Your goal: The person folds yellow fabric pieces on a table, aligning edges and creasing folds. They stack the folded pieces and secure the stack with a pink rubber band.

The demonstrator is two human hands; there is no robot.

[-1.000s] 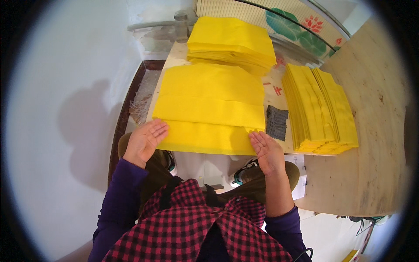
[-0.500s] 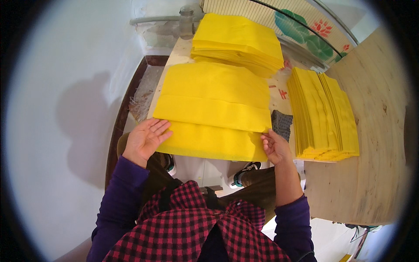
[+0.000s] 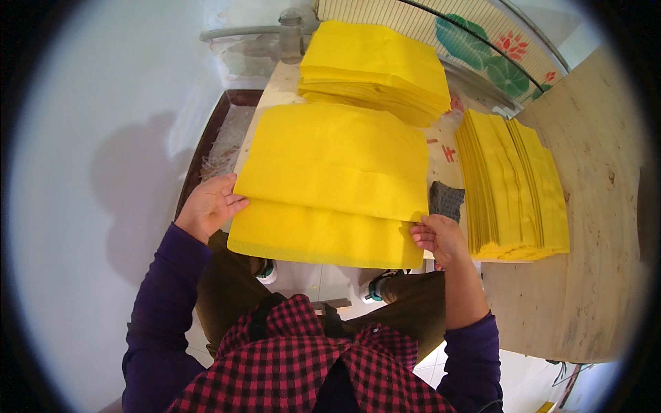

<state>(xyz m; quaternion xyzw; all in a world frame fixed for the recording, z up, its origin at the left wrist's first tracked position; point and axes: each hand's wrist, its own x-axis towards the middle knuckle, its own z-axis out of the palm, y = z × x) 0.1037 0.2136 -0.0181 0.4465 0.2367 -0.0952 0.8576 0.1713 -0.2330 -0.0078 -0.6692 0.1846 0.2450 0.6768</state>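
Note:
A yellow fabric sheet (image 3: pixel 330 165) lies in front of me with its near part folded, the upper layer's edge running across above a lower strip. That strip overhangs the near edge of the board. My left hand (image 3: pixel 212 205) grips the left end of the upper layer's edge, some of its fingers hidden by the cloth. At the opposite end, my right hand (image 3: pixel 441 237) pinches the right corner between thumb and curled fingers. Just beyond the right hand lies a dark grey textured piece (image 3: pixel 446 199).
A thick stack of yellow sheets (image 3: pixel 375 58) sits behind. Folded yellow bundles (image 3: pixel 513 182) stand at the right, beside a wooden panel (image 3: pixel 578 275). A glass jar (image 3: pixel 291 36) is at the back left, near the white wall (image 3: pixel 103 172). A slatted mat (image 3: pixel 413 27) is at the back.
Both hands have moved nearer to me, drawing the upper layer's edge with them. My left hand has also shifted left and closed on the edge. The near hem hangs lower.

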